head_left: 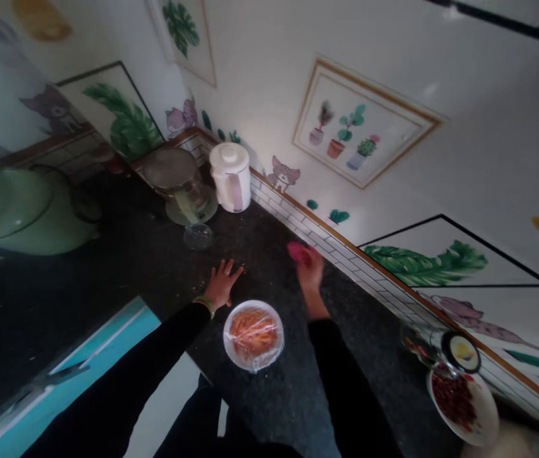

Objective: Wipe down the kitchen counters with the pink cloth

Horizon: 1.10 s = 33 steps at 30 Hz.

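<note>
At a dark speckled counter (262,245), a person's right hand (311,270) grips a bright pink, crumpled cloth-like item (296,250) near the white brick-patterned wall strip (293,216), fingers clamped around it. The left hand (222,285) spreads its fingers apart beside 1 round white bowl (251,366) of orange shreds (260,331) under clear plastic film (244,332).

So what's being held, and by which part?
The right hand holds a bright pink, cloth-like piece by its right side, though blurred; left hand, nothing.
</note>
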Available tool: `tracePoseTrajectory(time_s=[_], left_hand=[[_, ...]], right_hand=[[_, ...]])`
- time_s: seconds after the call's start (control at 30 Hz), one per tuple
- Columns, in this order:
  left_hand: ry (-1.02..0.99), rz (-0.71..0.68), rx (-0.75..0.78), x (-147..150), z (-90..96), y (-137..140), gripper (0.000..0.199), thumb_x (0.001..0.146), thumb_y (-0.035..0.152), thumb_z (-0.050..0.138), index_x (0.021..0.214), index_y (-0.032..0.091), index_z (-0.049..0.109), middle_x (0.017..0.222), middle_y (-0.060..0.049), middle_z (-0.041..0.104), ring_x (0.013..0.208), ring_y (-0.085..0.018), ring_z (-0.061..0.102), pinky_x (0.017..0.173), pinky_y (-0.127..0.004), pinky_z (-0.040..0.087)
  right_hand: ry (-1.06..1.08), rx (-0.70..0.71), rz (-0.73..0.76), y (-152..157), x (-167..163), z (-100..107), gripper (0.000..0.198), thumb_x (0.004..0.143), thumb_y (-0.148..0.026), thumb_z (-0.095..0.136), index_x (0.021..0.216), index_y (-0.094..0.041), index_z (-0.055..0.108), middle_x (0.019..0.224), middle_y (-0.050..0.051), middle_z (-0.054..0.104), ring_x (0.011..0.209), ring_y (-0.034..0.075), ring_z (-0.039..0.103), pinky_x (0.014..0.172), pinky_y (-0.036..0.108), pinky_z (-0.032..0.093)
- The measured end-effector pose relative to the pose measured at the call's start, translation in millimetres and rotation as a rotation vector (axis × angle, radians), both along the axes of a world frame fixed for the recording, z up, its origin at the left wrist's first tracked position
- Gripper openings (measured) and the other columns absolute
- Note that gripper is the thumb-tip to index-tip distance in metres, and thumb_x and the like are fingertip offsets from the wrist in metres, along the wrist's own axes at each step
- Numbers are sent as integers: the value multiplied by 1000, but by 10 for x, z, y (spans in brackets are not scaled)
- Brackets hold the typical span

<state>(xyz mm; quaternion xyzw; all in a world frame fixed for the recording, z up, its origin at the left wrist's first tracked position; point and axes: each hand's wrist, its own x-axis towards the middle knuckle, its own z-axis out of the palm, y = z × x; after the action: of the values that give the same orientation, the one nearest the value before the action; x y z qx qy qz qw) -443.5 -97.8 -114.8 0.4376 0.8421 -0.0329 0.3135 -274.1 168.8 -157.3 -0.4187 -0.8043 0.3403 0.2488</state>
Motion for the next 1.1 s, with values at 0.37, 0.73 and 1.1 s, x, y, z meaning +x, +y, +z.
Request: tracePoseTrajectory(time_s=[0.37, 0.73, 1.1], left_hand=[[-80, 48, 35, 18, -35, -29, 139, 48, 7, 100, 164, 32, 28, 176, -22, 8, 162, -46, 1, 126, -69, 14], [-94, 59, 49, 32, -102, -42, 141, 45, 9, 101, 164, 33, 29, 177, -20, 7, 162, -47, 0, 126, -71, 13], [-83, 37, 32, 36, -99, -36, 144, 44, 11, 103, 165, 32, 27, 177, -21, 7, 162, -47, 1, 126, -71, 13]], right_hand=[[-259, 110, -416, -205, -514, -304, 32, 86, -19, 54, 103, -24, 81, 123, 20, 61, 115, 39, 52, 94, 56, 45], [-269, 200, -4, -76, -1131, -282, 51, 87, -24, 60, 136, -18, 66, 148, 21, 51, 130, 37, 45, 111, 56, 37], [-235, 161, 180, 15, -1608, -213, 54, 83, -15, 53, 135, -15, 67, 140, 22, 57, 128, 35, 49, 111, 53, 42]])
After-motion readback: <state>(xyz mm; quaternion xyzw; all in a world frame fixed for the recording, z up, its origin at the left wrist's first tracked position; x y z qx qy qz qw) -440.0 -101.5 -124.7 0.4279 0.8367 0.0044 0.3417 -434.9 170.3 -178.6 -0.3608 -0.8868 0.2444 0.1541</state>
